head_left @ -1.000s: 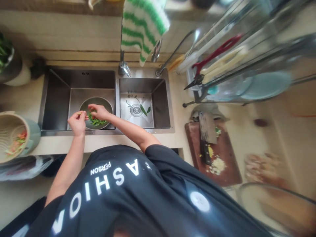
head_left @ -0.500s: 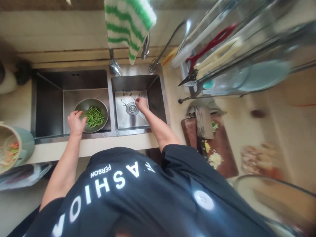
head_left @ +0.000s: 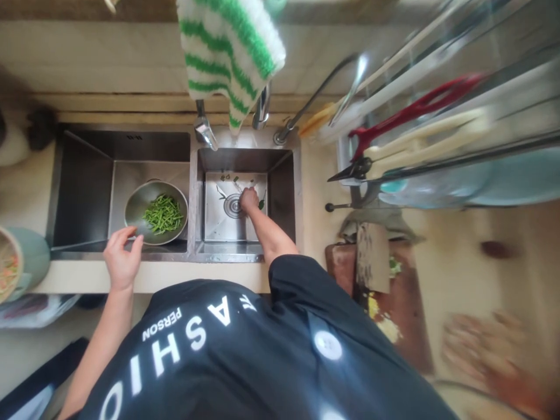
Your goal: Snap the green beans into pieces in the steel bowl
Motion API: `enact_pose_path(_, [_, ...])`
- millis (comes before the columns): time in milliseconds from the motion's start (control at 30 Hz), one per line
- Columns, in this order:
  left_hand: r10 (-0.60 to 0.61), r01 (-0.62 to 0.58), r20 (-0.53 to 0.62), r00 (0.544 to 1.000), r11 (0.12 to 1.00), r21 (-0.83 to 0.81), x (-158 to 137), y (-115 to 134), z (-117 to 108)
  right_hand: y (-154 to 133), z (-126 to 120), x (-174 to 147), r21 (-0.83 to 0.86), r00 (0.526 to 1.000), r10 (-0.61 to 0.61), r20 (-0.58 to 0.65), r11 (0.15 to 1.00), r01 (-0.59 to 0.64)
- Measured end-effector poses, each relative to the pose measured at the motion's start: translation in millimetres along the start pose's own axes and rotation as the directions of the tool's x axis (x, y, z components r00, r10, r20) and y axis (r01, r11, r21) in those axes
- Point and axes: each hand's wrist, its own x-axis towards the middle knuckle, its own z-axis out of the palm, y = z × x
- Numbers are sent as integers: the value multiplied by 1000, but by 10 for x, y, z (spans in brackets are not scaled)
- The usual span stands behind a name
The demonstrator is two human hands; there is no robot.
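Observation:
In the left sink basin [head_left: 87, 245] a grey metal bowl [head_left: 137, 204] holds cut green beans [head_left: 164, 214]. My left hand [head_left: 121, 256] hovers by the bowl's near left rim, over the front edge of the sink, its thumb and fingers apart and nothing between them. Inside the smaller right basin [head_left: 212, 224], my right hand [head_left: 249, 200] reaches down beside the round drain [head_left: 233, 206]. Its fingers look pinched together, and what they hold, if anything, is hidden. Small green scraps [head_left: 225, 177] lie on the basin floor, with a green piece [head_left: 261, 204] just right of the hand.
A striped towel [head_left: 236, 52] hangs above the faucet [head_left: 205, 128]. Right of the sink, a cleaver [head_left: 373, 256] lies on a brown cutting board [head_left: 413, 315] with chopped bits. Overhead, a rack carries scissors [head_left: 356, 169]. A pail [head_left: 35, 259] with scraps stands left.
My left hand has drawn back from the bowl toward the sink's front edge. My right hand has shifted slightly lower in the right basin. The whole view has tilted a little.

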Motion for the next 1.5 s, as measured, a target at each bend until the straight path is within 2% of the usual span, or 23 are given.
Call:
enact_pose_path(100, [-3, 4, 12, 1000, 1000, -24, -9, 97, 1, 139, -68, -32, 10, 989, 130, -70, 992, -129])
enact_pose_path(200, [4, -4, 41, 999, 1000, -20, -3, 191, 14, 325, -54, -156, 23, 969, 240, -66, 971, -239])
enact_pose_path(300, [10, -9, 62, 998, 1000, -17, 6, 252, 8, 408, 47, -252, 30, 967, 251, -41, 968, -250])
enact_pose_path(400, [12, -11, 64, 998, 1000, -23, 1, 260, -15, 331, 102, -167, 62, 981, 194, -14, 979, -193])
enact_pose_path(567, [-4, 5, 79, 997, 1000, -13, -44, 213, -34, 19, 0, 281, 138, 996, 66, -63, 989, -57])
enact_pose_path(667, [-3, 4, 100, 995, 1000, -7, -66, 211, -28, -173, -29, 488, 159, 996, 43, -74, 987, -30])
enact_pose_path(767, [4, -5, 115, 993, 1000, 2, -71, 228, -19, -373, 18, 554, 130, 997, 10, -77, 991, 0])
enact_pose_path(900, [5, -6, 121, 993, 1000, 5, -60, 257, -3, -637, 111, 491, 52, 981, -194, -29, 979, 195])
enact_pose_path(1000, [-7, 6, 126, 992, 1000, 2, -50, 273, 8, -753, 150, 387, -24, 938, -338, 81, 940, 341])
enact_pose_path(1133, [-11, 11, 127, 992, 1000, 5, -49, 264, 7, -722, 205, 155, -89, 869, -449, 207, 876, 474])
enact_pose_path(1300, [-7, 8, 137, 990, 1000, -1, -72, 236, 19, -557, 353, -220, -41, 830, -508, 233, 847, 530])
enact_pose_path(1400, [-15, 15, 136, 991, 1000, 1, -95, 241, 37, -512, 423, -341, -15, 836, -483, 263, 864, 504])
enact_pose_path(1500, [-2, 5, 137, 991, 1000, -20, -124, 264, 43, -495, 398, -333, 11, 858, -433, 277, 894, 448])
